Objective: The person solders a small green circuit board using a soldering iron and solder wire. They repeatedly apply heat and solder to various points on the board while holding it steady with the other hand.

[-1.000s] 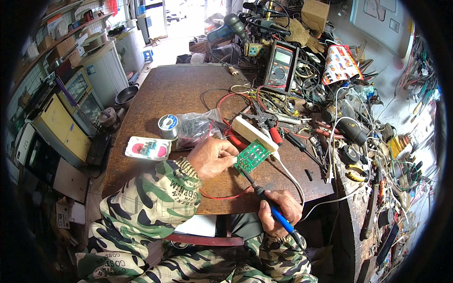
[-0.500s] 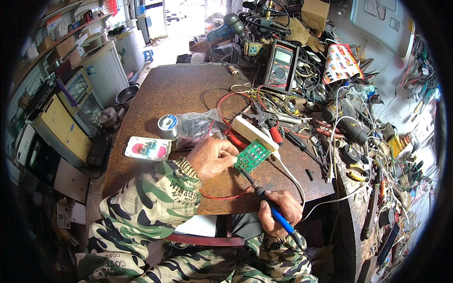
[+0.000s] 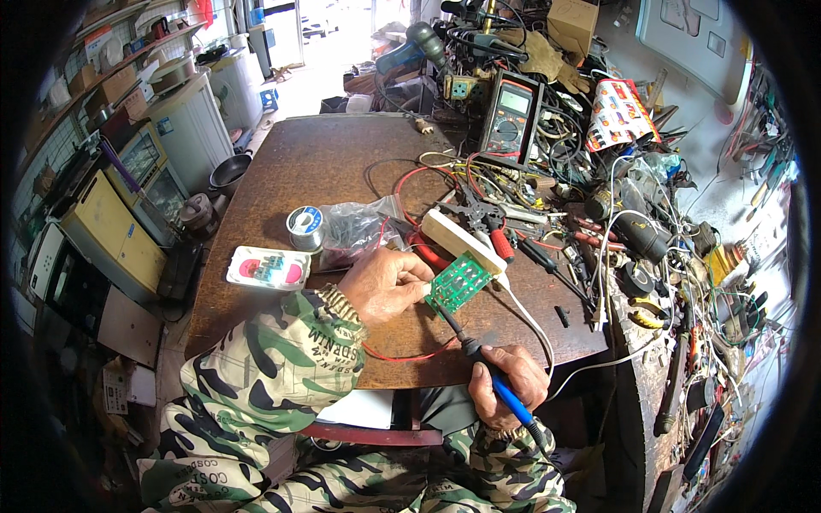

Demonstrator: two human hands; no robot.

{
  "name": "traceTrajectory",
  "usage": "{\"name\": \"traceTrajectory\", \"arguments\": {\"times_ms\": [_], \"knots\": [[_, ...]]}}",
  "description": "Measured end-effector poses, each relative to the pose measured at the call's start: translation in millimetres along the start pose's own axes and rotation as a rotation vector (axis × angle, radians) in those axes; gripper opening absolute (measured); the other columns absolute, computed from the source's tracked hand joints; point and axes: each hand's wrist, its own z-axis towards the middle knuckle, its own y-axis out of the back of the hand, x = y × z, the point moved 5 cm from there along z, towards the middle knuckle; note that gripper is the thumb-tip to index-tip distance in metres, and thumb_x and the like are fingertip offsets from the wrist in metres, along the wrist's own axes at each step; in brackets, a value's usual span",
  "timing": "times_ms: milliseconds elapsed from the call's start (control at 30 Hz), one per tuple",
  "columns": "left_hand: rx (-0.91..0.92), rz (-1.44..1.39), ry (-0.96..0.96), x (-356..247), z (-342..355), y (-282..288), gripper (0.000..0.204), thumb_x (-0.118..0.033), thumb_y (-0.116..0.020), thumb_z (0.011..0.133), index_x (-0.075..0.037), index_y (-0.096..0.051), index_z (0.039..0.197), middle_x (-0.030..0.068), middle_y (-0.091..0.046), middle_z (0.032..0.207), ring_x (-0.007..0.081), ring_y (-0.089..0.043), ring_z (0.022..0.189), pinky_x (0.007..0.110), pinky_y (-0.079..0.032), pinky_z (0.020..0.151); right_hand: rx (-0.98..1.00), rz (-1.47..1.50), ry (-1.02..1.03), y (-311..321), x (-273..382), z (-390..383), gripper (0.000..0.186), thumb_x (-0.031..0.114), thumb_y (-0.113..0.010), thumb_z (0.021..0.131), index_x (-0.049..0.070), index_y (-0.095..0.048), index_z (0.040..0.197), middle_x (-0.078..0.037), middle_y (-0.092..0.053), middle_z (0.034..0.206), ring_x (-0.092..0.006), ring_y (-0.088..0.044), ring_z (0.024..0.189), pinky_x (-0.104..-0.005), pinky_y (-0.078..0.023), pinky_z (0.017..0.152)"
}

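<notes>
My left hand [image 3: 389, 285] pinches the left edge of a green circuit board [image 3: 462, 284], which is tilted above the table against a white power strip [image 3: 457, 243]. A soldering iron [image 3: 508, 397] with a blue handle is gripped in my right hand [image 3: 518, 385]. Its tip reaches the board's lower left corner, close to my left fingertips. Exactly what the tip touches is too small to make out. Left of my hands are a solder spool [image 3: 305, 229], a clear plastic bag [image 3: 359, 232] of dark contents, and a white tray [image 3: 248, 285] holding small parts.
Pliers [image 3: 479, 214], a red-handled tool and a black screwdriver lie beyond the power strip. A multimeter [image 3: 510, 120] stands farther back. Tangled cables and tools crowd the right side. A red wire [image 3: 402, 359] curves near the front edge of the brown table [image 3: 316, 162].
</notes>
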Motion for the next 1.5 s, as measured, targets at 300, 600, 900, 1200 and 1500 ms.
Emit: {"name": "traceTrajectory", "arguments": {"times_ms": [300,600,900,1200,1500], "knots": [[-0.015,-0.02,-0.003,3,-1,2,0.019,-0.006,-0.066,0.095,0.005,-0.066,0.111,0.0076,-0.071,0.095,0.0107,-0.065,0.079,0.027,-0.055,0.069,0.04,-0.003,0.041,1,-2,-1,0.025,0.005,-0.076,0.072,-0.003,-0.07,0.095,-0.016,-0.069,0.075,-0.0244,-0.067,0.059,-0.0316,-0.053,0.054],[-0.013,-0.021,-0.006,2,-1,1,0.018,-0.006,-0.066,0.095,0.004,-0.067,0.109,0.0073,-0.07,0.094,0.011,-0.065,0.079,0.027,-0.055,0.068,0.026,0.014,0.041,0,-3,-2,0.026,0.003,-0.075,0.072,-0.003,-0.069,0.097,-0.016,-0.07,0.076,-0.0236,-0.067,0.059,-0.0315,-0.053,0.054],[-0.005,-0.01,0.023,0,-3,1,0.018,-0.006,-0.065,0.095,0.004,-0.066,0.109,0.0068,-0.07,0.094,0.0105,-0.064,0.08,0.027,-0.055,0.069,0.031,0.01,0.025,3,-2,-2,0.026,0.003,-0.075,0.072,-0.002,-0.07,0.097,-0.015,-0.069,0.074,-0.0226,-0.065,0.056,-0.0311,-0.051,0.052],[-0.011,0.012,0.014,3,-1,1,0.018,-0.006,-0.065,0.096,0.004,-0.066,0.111,0.0071,-0.07,0.097,0.0108,-0.065,0.082,0.027,-0.056,0.071,0.026,0.018,0.043,1,-3,0,0.026,0.004,-0.076,0.072,-0.001,-0.07,0.097,-0.014,-0.068,0.073,-0.0222,-0.064,0.055,-0.0312,-0.049,0.05],[-0.011,-0.007,0.011,2,-1,1,0.017,-0.004,-0.065,0.095,0.005,-0.066,0.109,0.0064,-0.07,0.093,0.0097,-0.064,0.076,0.026,-0.054,0.067,0.017,0.031,0.031,2,-3,-2,0.026,0.004,-0.076,0.072,-0.002,-0.07,0.096,-0.015,-0.069,0.074,-0.0222,-0.065,0.056,-0.0306,-0.05,0.051]]}}
